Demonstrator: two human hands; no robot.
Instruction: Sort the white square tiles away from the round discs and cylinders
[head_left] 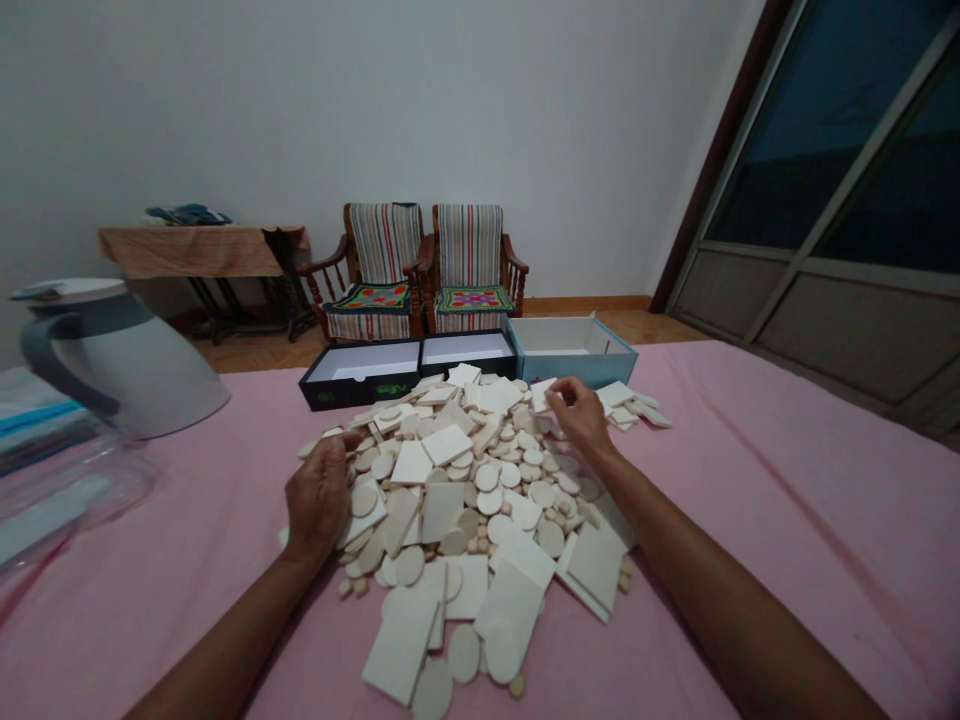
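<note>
A big heap of pale wooden pieces (446, 505) is spread over the pink cloth: square and rectangular tiles, round discs and small cubes. At its far right side, my right hand (577, 412) pinches a white square tile (541, 396) between thumb and fingers, in front of the light blue box (577, 365). My left hand (319, 495) rests against the heap's left edge, back towards me, fingers curled inward. Whatever those fingers may hold is hidden. Several loose tiles (626, 408) lie in a small group just beyond my right hand.
Two shallow black boxes with white insides, a left one (360, 395) and a middle one (469, 348), stand behind the heap. A grey and white jug (142, 370) and clear plastic packaging (67, 505) are at the left. Two wooden armchairs (386, 245) stand beyond the pink cloth (757, 470).
</note>
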